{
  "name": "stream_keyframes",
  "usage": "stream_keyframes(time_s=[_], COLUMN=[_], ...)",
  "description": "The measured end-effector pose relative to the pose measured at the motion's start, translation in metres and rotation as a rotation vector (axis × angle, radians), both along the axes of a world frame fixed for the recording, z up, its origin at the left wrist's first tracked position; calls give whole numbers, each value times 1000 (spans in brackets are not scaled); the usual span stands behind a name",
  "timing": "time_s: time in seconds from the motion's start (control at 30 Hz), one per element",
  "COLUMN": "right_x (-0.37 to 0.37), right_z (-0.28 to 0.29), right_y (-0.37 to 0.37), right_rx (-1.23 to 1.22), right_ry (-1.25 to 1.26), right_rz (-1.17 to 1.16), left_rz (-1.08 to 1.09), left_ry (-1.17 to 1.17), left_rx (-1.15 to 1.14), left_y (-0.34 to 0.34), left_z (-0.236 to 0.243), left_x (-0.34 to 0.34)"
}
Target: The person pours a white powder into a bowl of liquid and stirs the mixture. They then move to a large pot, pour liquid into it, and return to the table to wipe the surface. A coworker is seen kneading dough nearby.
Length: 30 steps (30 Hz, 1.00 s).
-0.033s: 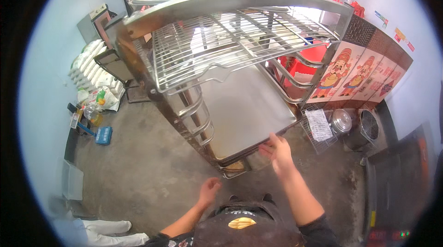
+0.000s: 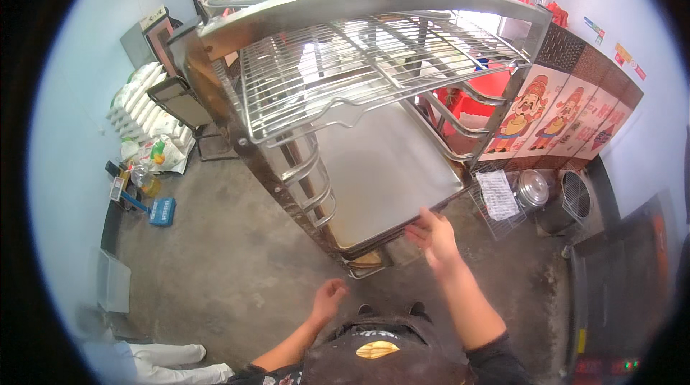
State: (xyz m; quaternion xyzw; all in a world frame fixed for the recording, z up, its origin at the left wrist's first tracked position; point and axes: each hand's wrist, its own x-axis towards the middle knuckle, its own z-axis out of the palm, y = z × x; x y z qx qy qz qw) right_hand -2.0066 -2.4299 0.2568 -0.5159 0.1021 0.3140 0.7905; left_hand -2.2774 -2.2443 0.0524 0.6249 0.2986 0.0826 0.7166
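A wheeled metal rack (image 2: 277,184) stands in front of me, with a wire shelf (image 2: 359,69) near its top. Lower down, a flat silver baking tray (image 2: 392,173) rests on the rack's side runners, and the edges of other trays show just beneath it. My right hand (image 2: 435,240) is at the tray's front edge near its right corner, fingers closed on the rim. Below the rack's front left corner my left hand (image 2: 328,300) hangs in the air, fingers loosely bent and slightly apart, holding nothing.
White sacks (image 2: 140,101) are stacked at the left wall, near an oil bottle (image 2: 147,184) and a blue package (image 2: 162,211). A lidded pot (image 2: 532,189) and dark cabinet (image 2: 618,284) stand right. Another person's white-clad legs (image 2: 169,362) show lower left.
Almost nothing differs. The rack appears shifted very slightly in view; my right hand stays at the tray's edge and my left hand stays beside the rack.
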Motion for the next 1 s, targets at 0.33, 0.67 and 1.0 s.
stream_keyframes(time_s=[0.33, 0.67, 1.0], right_x=[10, -210, -692], right_z=[-37, -67, -141], right_y=[14, -284, -450], right_rx=[-54, -295, -567], right_ry=[-84, -79, 259], right_rz=[-5, -651, -1534], left_rz=[-149, -402, -969], left_ry=[-76, -308, 531], left_rx=[-222, -797, -700], left_y=[9, -48, -372], left_z=[8, 110, 53], left_x=[19, 39, -91])
